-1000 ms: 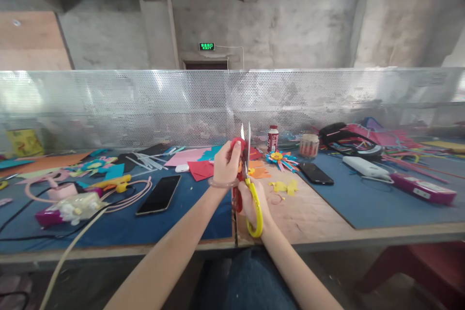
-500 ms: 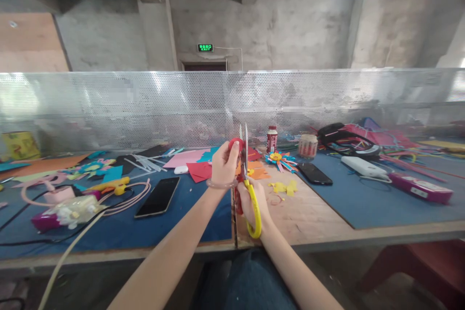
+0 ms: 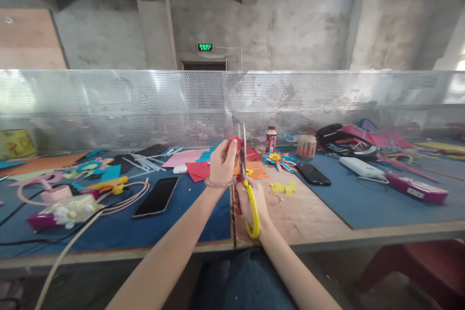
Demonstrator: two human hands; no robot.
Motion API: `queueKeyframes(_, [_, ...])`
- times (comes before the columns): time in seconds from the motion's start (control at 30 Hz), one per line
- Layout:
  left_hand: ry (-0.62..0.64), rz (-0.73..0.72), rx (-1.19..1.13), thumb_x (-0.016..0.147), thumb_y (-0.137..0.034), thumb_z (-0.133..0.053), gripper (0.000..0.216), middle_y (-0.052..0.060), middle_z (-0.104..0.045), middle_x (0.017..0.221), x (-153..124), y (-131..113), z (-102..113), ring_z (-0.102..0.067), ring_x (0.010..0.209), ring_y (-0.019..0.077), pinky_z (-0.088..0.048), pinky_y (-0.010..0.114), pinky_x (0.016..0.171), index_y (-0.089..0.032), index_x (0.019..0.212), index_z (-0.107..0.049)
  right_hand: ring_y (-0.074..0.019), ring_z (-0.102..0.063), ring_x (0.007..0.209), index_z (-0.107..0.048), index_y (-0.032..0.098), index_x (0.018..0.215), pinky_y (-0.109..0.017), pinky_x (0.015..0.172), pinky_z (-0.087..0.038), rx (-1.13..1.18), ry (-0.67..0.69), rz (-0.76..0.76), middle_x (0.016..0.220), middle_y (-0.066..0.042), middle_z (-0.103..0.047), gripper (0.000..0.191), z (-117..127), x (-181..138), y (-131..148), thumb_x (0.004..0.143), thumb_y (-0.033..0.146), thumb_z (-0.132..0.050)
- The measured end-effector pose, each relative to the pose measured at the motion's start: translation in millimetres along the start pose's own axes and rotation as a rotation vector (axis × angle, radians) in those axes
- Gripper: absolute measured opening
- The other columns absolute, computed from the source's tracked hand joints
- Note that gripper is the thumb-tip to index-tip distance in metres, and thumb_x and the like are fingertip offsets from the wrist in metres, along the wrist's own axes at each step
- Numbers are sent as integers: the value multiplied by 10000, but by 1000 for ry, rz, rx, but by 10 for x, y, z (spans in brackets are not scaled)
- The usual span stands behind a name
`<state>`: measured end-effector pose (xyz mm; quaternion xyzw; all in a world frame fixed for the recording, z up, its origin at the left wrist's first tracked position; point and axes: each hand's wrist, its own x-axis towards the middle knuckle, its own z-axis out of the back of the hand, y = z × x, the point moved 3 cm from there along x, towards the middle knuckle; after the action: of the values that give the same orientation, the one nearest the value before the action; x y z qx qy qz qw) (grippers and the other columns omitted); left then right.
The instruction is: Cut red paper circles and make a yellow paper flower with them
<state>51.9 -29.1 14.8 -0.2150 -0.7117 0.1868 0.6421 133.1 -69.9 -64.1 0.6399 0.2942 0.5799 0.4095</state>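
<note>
My left hand, with a bangle at the wrist, pinches a small piece of red paper above the table. Gripped in my right hand is a pair of scissors with yellow handles. Their blades point away from me and stand slightly apart, right beside the red paper. Whether the blades touch the paper I cannot tell. Beyond the hands lie orange paper and yellow paper scraps. A paper flower with blue petals and a yellow centre rests a little to the right.
Two phones lie at left and right. A maroon bottle and a glass jar stand behind. Cables and a glue gun cover the left side. A perforated metal screen borders the back.
The hands, red paper and scissors keep nearly the same pose. The whole view has shifted very slightly, and the scissor blades look a little wider apart.
</note>
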Motion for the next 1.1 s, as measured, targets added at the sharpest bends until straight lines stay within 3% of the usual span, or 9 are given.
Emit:
queueKeyframes(0.5, [-49, -11, 34, 861, -455, -499, 400, -59, -361, 452, 39, -71, 25, -334, 394, 67, -251, 234, 386, -200, 573, -388, -89, -389, 408, -420, 195, 596, -190, 404, -323, -2, -11, 4, 444, 50, -386, 232, 6, 2, -23, 756, 362, -446])
queueKeyframes(1.1, [-80, -71, 91, 866, -463, -485, 412, -50, -348, 472, 136, -134, 59, -340, 438, 84, -281, 253, 435, -201, 553, -421, -90, -390, 398, -404, 199, 568, -193, 388, -325, -31, -10, 30, 430, 46, -391, 248, 8, -1, 18, 754, 357, -453])
